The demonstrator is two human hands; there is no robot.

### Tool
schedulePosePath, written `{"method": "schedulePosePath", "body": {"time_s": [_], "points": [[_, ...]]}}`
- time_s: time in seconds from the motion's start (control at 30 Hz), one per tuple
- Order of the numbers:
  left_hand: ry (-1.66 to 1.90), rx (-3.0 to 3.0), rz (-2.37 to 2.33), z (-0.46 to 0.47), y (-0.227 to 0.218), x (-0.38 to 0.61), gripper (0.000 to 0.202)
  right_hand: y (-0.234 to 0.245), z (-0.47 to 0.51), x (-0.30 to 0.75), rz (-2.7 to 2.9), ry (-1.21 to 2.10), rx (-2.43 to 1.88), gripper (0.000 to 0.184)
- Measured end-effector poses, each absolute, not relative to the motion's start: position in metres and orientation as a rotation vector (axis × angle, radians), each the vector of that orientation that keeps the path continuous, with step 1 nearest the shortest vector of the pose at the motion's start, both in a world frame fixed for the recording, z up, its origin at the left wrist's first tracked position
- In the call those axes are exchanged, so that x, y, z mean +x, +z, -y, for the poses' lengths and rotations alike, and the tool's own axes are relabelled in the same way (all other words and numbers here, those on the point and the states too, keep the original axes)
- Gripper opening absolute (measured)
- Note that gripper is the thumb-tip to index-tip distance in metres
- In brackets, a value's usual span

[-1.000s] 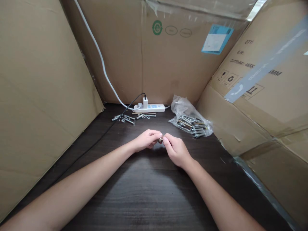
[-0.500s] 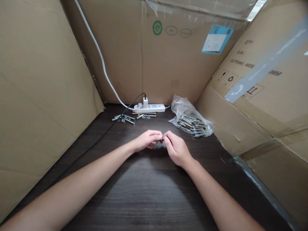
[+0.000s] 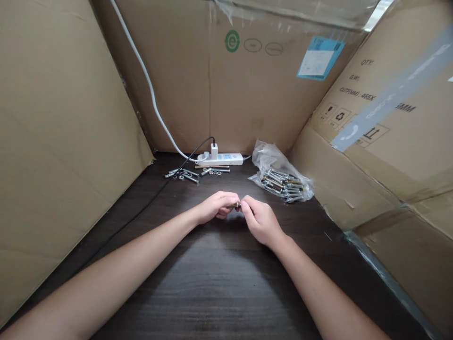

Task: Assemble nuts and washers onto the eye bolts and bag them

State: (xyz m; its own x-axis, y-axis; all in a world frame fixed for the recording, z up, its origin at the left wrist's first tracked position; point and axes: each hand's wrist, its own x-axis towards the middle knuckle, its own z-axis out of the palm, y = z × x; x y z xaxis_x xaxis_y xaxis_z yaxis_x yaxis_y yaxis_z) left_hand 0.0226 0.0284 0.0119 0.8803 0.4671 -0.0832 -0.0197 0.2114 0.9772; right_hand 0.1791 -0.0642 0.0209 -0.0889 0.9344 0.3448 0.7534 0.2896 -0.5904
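Note:
My left hand (image 3: 215, 207) and my right hand (image 3: 260, 219) meet over the middle of the dark wooden table (image 3: 212, 283). Both pinch a small metal bolt (image 3: 236, 205) between their fingertips, and most of it is hidden by the fingers. My left hand's fingers curl round one end, while my right thumb and forefinger close on the other end. Beyond the hands lie several loose bolts and washers (image 3: 193, 174).
A clear plastic bag of bolts (image 3: 281, 179) lies at the back right. A white power strip (image 3: 221, 158) with a white cable and a black cord sits against the back cardboard wall (image 3: 226, 94). Cardboard boxes (image 3: 385, 141) close in both sides.
The hands stay together in the same spot. Only the fingertips shift slightly round the small bolt.

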Motion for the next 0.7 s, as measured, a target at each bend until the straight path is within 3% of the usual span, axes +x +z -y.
{"method": "schedulePosePath", "body": {"time_s": [0.17, 0.7], "points": [[0.336, 1.342, -0.413, -0.0284, 0.0119, 0.0219, 0.024, 0.0215, 0.0646, 0.1794, 1.849, 0.311, -1.532, 0.024], [0.357, 1.347, -0.461, -0.0271, 0.0132, 0.0245, 0.038, 0.0197, 0.0640, 0.1789, 1.880, 0.354, -1.536, 0.027]]}}
